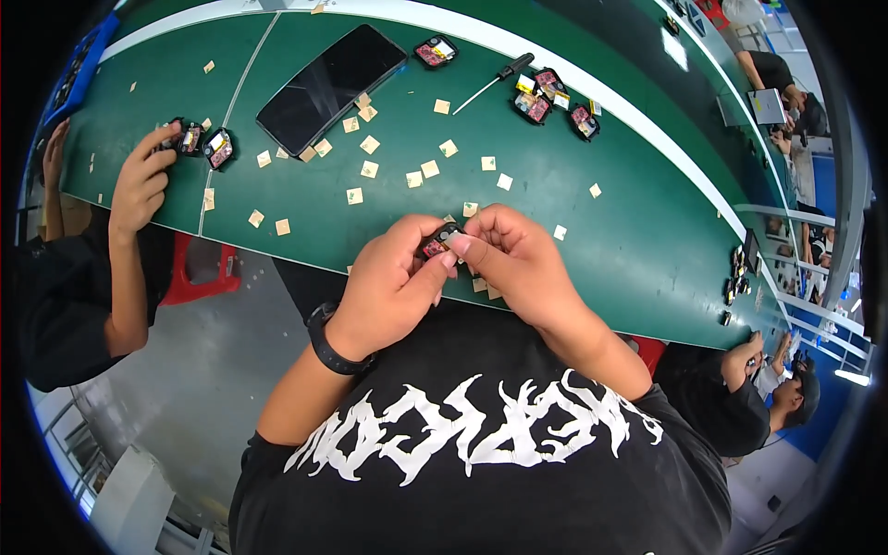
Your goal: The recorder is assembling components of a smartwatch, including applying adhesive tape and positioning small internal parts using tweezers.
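Nearest, on the near side of the phone [331,88], the left hand [390,282] and right hand [520,268] both grasp a small black gadget [433,248], its work judged unfinished, with loose paper squares [430,169] beyond and similar gadgets [532,108] right of the phone, their completion undeterminable.

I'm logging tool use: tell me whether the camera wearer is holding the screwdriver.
No, the screwdriver lies on the green table, while the left hand and right hand hold a small black device.
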Demonstrator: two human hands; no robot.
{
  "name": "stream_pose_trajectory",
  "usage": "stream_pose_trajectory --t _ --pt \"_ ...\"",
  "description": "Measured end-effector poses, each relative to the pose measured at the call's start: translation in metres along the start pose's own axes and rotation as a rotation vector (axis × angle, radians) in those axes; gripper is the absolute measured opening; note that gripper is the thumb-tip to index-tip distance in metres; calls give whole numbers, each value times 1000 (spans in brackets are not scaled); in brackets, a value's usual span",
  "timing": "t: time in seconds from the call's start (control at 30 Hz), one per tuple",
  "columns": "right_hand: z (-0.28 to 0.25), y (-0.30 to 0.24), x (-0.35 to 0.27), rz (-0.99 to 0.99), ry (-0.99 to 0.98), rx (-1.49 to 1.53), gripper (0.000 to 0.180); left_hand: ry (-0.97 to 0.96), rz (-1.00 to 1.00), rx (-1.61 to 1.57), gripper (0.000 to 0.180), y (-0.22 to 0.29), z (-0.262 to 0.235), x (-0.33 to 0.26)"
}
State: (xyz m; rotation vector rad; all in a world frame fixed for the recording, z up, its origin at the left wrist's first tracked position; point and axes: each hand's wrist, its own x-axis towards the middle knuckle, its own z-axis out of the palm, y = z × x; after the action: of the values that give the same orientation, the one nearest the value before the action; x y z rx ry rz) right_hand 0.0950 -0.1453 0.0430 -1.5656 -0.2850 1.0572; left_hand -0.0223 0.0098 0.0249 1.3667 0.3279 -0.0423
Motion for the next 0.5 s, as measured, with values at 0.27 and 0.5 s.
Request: stream_pose_trajectory --t 0.27,0.5 --pt "0 -10 -12 -30 -5 231 12 -90 163 -161 40 12 -8 -16" --pt "6 -14 -11 -89 -49 276 10 18 220 -83 37 20 -4 -21"
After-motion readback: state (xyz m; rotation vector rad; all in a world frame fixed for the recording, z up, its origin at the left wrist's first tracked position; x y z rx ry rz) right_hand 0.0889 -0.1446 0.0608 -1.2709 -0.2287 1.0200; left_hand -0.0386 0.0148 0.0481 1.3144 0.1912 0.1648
